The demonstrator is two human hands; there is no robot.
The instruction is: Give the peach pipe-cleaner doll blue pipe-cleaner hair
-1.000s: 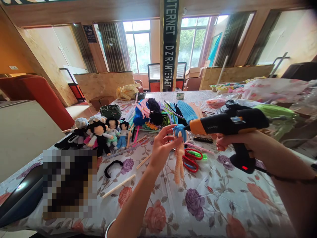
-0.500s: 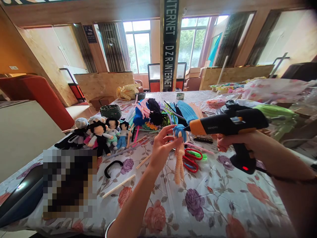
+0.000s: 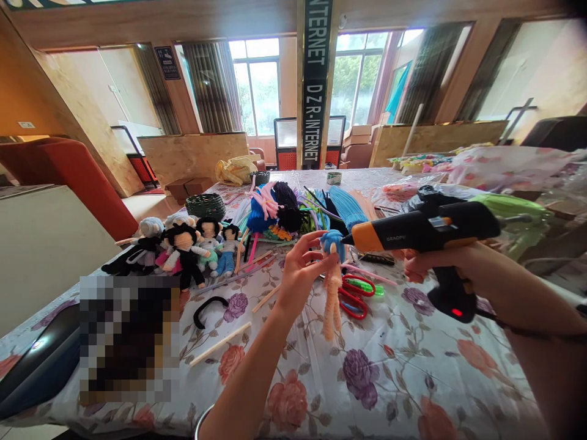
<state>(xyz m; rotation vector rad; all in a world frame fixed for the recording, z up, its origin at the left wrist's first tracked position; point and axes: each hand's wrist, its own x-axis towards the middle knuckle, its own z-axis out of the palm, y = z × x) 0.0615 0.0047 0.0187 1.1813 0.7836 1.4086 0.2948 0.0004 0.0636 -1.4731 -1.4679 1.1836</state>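
Note:
A small doll [image 3: 332, 293] with blue hair and peach fuzzy legs hangs upright from my left hand [image 3: 305, 266], whose fingers pinch it around the head and neck. My right hand [image 3: 440, 263] is wrapped round the handle of a black and orange glue gun [image 3: 413, 232]. The gun's nozzle points left and meets or nearly meets the right side of the blue hair. A red light glows at the base of its handle. Behind the doll's legs, red-handled scissors [image 3: 355, 296] lie on the flowered tablecloth beside a bright green item [image 3: 372, 287].
Several finished dolls [image 3: 183, 250] sit at the left, near a dark green basket [image 3: 205, 206]. Bundles of coloured fuzzy stems [image 3: 284, 208] lie across the back. A curved black stem [image 3: 208, 308] and a pale stick [image 3: 220, 344] rest front left. Plastic bags [image 3: 499, 168] fill the back right.
The glue gun and my right hand have shifted very slightly to the right. My left hand and the doll look almost unmoved.

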